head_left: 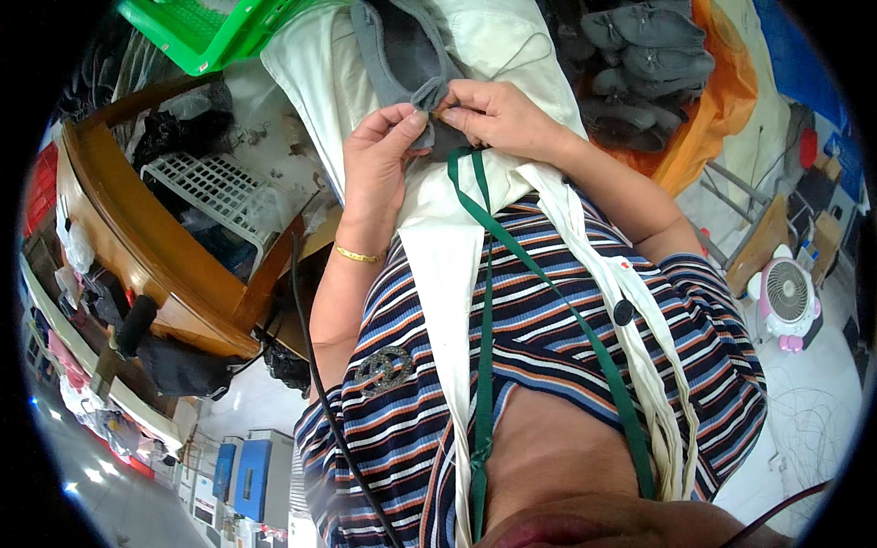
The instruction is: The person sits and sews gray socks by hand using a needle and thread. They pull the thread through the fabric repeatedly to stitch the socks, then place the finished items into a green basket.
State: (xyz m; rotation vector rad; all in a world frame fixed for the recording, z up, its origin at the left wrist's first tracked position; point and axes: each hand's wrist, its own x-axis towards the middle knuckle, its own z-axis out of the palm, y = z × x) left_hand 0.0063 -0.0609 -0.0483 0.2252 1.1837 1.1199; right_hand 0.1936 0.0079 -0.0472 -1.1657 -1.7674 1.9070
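A grey cloth shoe (404,50) lies over the white apron (315,68) on my lap, its opening facing up. My left hand (382,146) pinches the shoe's near end between thumb and forefinger. Close on its right, my right hand (501,117) is closed on the same end, fingertips nearly meeting the left ones. Whether a needle or other small tool sits between the fingertips is too small to tell. A thin dark thread (528,44) loops across the apron to the right of the shoe. Dark green straps (484,205) hang just below my hands.
Several similar grey shoes (653,64) are piled on an orange sheet (722,87) at the far right. A green plastic basket (206,41) stands at the far left. Along the left runs a wooden table (151,265) near a white rack (215,196). A small fan (786,290) stands at right.
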